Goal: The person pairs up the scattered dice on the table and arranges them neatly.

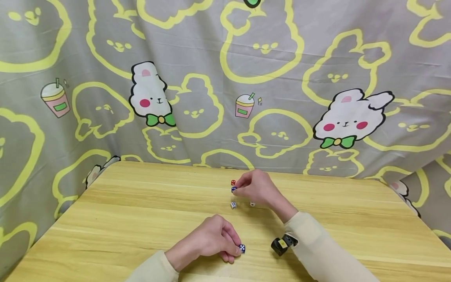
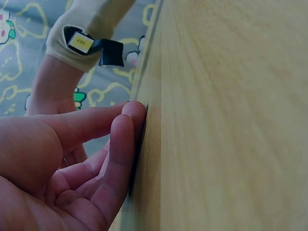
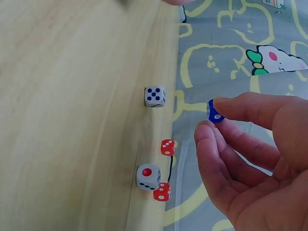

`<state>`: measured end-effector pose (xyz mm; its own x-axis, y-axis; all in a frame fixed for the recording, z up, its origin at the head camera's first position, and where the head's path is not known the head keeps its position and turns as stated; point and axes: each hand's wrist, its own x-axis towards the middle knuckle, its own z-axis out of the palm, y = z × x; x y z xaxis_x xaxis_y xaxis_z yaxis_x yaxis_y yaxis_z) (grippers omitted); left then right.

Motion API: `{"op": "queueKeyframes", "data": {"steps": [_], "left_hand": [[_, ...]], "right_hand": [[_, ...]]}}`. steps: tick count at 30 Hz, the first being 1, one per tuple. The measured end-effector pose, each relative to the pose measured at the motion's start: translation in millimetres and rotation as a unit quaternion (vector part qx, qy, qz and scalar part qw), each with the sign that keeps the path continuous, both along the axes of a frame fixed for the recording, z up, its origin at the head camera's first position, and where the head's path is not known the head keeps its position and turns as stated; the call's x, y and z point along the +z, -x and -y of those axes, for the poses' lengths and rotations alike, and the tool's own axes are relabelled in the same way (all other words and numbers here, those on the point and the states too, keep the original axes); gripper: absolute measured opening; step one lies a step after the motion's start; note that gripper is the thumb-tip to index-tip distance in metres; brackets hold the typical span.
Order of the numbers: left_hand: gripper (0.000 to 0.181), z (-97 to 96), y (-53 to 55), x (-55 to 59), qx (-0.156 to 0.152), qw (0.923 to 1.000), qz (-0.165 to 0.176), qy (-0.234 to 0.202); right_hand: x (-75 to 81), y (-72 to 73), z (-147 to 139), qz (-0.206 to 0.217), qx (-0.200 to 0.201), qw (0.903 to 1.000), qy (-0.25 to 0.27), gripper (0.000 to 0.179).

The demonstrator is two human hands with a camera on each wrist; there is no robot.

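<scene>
My right hand (image 1: 258, 190) pinches a small blue die (image 3: 215, 110) with white pips between thumb and fingers. In the right wrist view it is held up off the table, near two red dice, one (image 3: 168, 147) beyond the other (image 3: 162, 192). A white die (image 3: 155, 96) with blue pips and another white die (image 3: 148, 177) showing one red pip sit on the table beside them. Closer to the front, my left hand (image 1: 215, 239) is low over the table, thumb and fingertips gripping a second blue die (image 1: 242, 248). That die is hidden in the left wrist view.
The light wooden table (image 1: 141, 219) reaches back to a grey patterned curtain (image 1: 211, 55), which also hangs along both sides. A black wrist camera (image 1: 280, 245) is strapped on the right sleeve (image 1: 327, 246).
</scene>
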<state>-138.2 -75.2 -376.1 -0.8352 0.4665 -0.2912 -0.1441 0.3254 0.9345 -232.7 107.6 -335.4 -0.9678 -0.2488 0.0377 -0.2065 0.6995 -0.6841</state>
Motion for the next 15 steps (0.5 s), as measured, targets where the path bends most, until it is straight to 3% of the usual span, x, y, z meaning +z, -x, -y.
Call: {"op": "queueKeyframes", "data": {"steps": [15], "left_hand": [[0.013, -0.4, -0.6, 0.9, 0.0, 1.0, -0.003, 0.006]], "right_hand": [[3.7, -16.6, -15.3, 0.031, -0.014, 0.9991, 0.025, 0.011]]}}
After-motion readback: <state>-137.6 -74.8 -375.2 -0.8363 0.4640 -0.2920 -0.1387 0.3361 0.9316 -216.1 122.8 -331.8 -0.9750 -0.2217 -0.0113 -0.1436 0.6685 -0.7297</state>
